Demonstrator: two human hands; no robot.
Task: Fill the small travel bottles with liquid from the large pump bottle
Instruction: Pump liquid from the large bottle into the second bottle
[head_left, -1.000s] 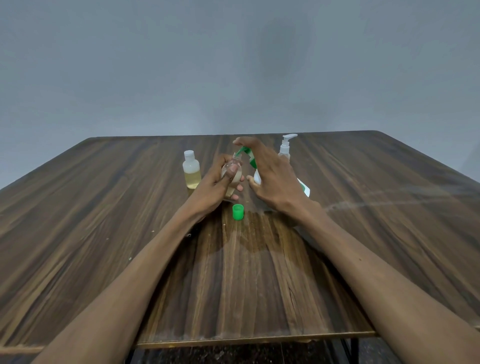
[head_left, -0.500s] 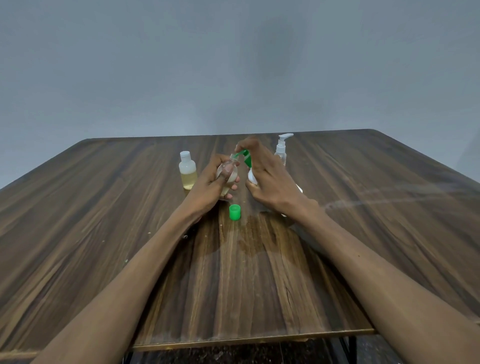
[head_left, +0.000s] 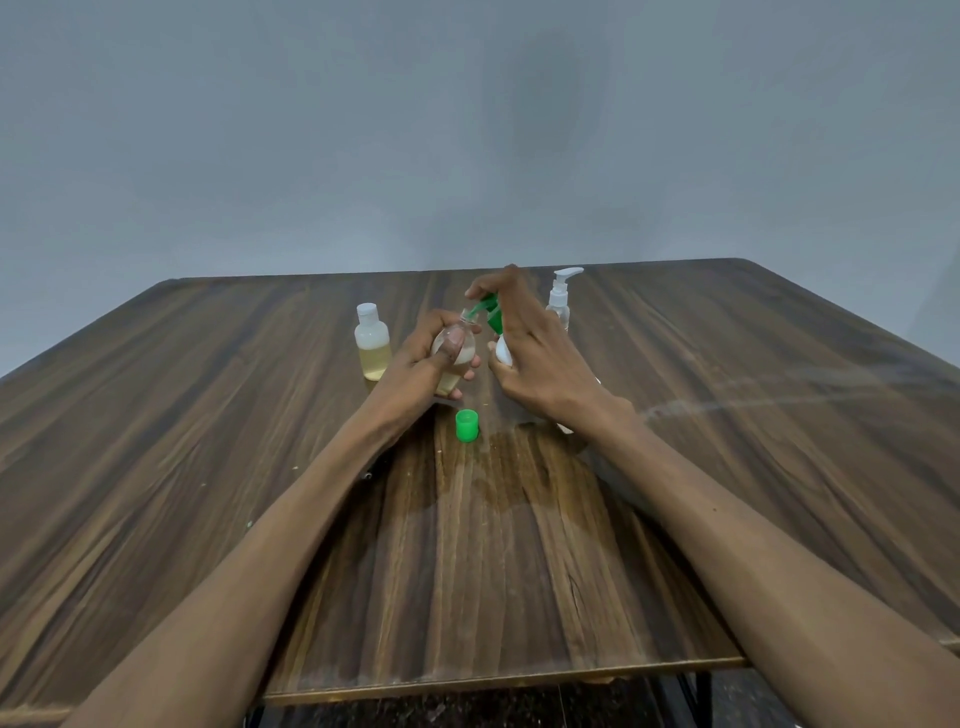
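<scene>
My left hand (head_left: 423, 364) grips a small clear travel bottle (head_left: 460, 353), tilted, its open mouth against the green nozzle of the large pump bottle (head_left: 493, 317). My right hand (head_left: 540, 364) wraps that white pump bottle, with a finger on top of the green pump head. Most of the pump bottle is hidden behind my right hand. The small bottle holds some pale yellowish liquid. Its green cap (head_left: 466, 425) lies on the table just in front of my hands.
A capped small bottle (head_left: 372, 342), about half full of yellow liquid, stands left of my hands. A small clear bottle with a white pump top (head_left: 561, 299) stands behind my right hand. The wooden table (head_left: 208, 467) has a wet patch (head_left: 519, 467) near the green cap.
Both hands and the bottles have stayed together; the finger on the pump head sits slightly lower. The view has shifted a little.
</scene>
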